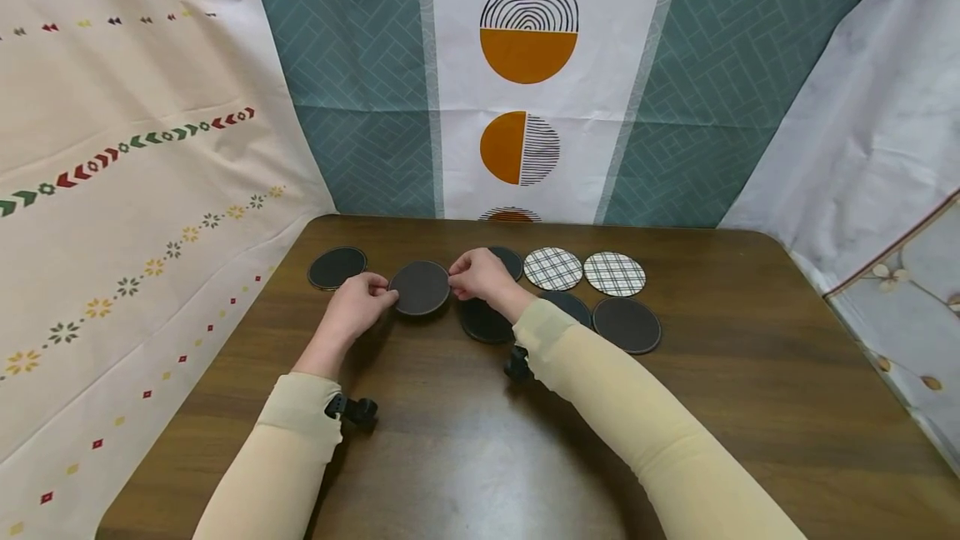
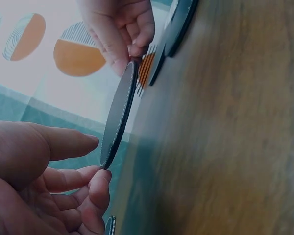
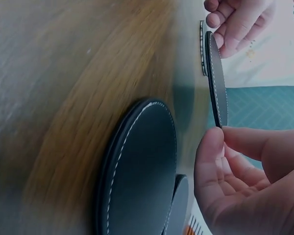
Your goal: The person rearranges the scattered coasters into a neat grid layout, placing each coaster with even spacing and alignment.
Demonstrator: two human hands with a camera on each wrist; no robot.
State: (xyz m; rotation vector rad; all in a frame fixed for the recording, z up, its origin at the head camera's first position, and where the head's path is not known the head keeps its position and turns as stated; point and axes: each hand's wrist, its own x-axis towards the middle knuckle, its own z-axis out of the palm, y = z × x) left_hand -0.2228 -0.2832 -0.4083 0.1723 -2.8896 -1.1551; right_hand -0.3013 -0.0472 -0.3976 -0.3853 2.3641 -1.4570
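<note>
A round dark coaster (image 1: 420, 288) with pale stitching round its edge is held between both hands, tilted, just above the table. My left hand (image 1: 362, 303) has its fingertips at the coaster's left edge; in the left wrist view the thumb (image 2: 76, 143) stands slightly off its face. On the opposite edge, my right hand (image 1: 483, 277) pinches the rim between thumb and finger, as the right wrist view also shows. Below the right hand lies another dark coaster (image 1: 483, 323), and one more (image 1: 507, 262) is partly hidden behind that hand.
Left of the hands, a dark coaster (image 1: 337, 267) lies on the wooden table (image 1: 435, 440). To the right are two white checked coasters (image 1: 552, 268) and two dark ones (image 1: 627, 325), one partly covered by the right forearm. Patterned cloths (image 1: 360, 107) hang round the table.
</note>
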